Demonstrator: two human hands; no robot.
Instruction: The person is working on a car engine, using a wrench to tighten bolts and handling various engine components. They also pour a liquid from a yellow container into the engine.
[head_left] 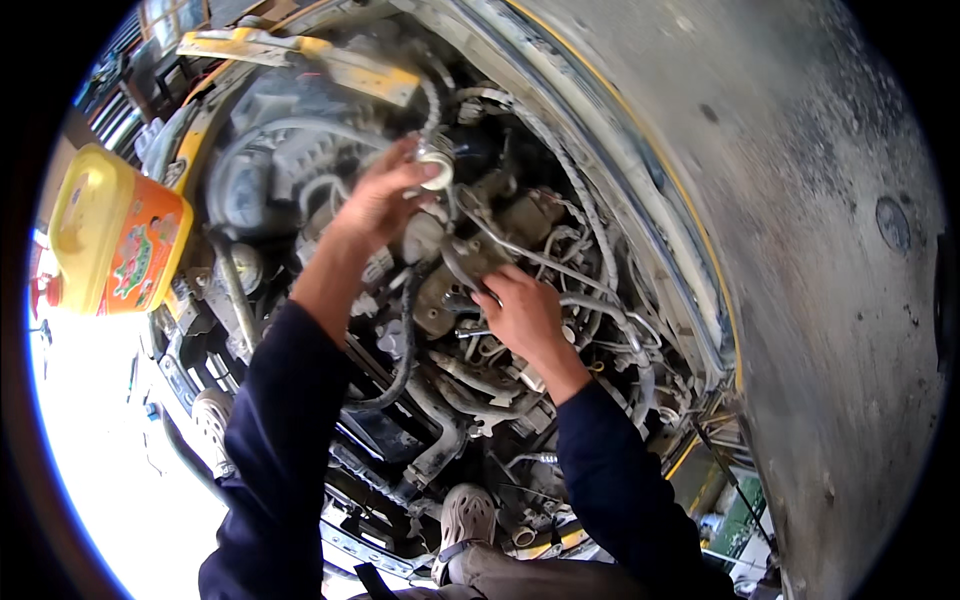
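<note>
**Engine (435, 305): left hand (395, 185) on ring (438, 171), right hand (522, 308) on hose (461, 262)**

Left hand held the pale ring at upper centre, thumb and fingers closed on its edge. That area was blurred, so exact finger placement was hard to read. Ring's round face was toward the camera; couldn't tell what it was fixed to.

Right hand was closed on the grey hose, just right of centre, thumb and fingers pinching near its lower end. The two hands sat apart, left one higher in frame.

Handling, my judgement: best grip was close to the hose end, with no kink, and an even hold on the ring without side load. Wiring (570, 265) just right of the right hand looked easy to snag, so slow, small moves suited. Everything looked dusty; any open end deserved a wipe and a cover.

Containers: one yellow jug (88, 215), left edge of frame, orange label (145, 245), tilted in view, red cap (53, 291) at its lower left. Walls hid the inside; contents and level couldn't be told.
</note>
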